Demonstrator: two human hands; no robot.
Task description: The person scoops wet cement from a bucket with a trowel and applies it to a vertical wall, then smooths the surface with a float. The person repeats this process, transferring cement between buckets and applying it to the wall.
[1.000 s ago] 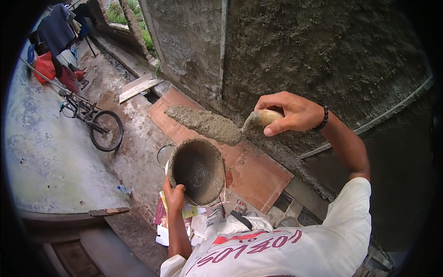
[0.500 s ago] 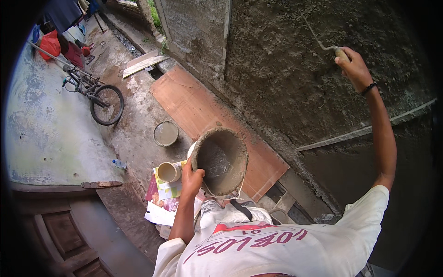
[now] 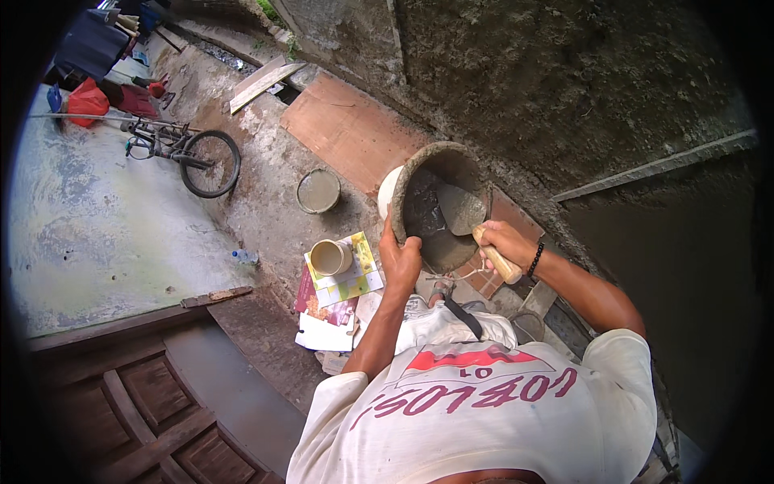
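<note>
While the left hand (image 3: 399, 258) holds the bucket (image 3: 421, 194) by its near-left edge, here's the right hand (image 3: 509, 242) at the opposite side, just off the near-right rim, and everything hangs on the line of that trowel (image 3: 464, 213)! Look at the long axis: the wooden handle (image 3: 503, 263) sits outside the bucket with its butt angled back toward the body, and the blade runs forward and leftward, over the rim and into the mouth. The right grip is wrapped firmly round that handle, no gap to speak of; the left grip is closed too, thumb over the bucket's rim, its other fingers mostly out of sight round the outer wall. So it's the right hand nearer the blade, the left one across the bucket from it, and the mouth tilted back toward the person. Does the blade touch the inside of the bucket? Can't tell from here! Out to the bucket's left stands a tub of grey stuff (image 3: 318, 192), and nearer the body on that same side a small cream pail (image 3: 330, 258); beyond the bucket to the right rises the rough, dark wall (image 3: 580, 89).
</note>
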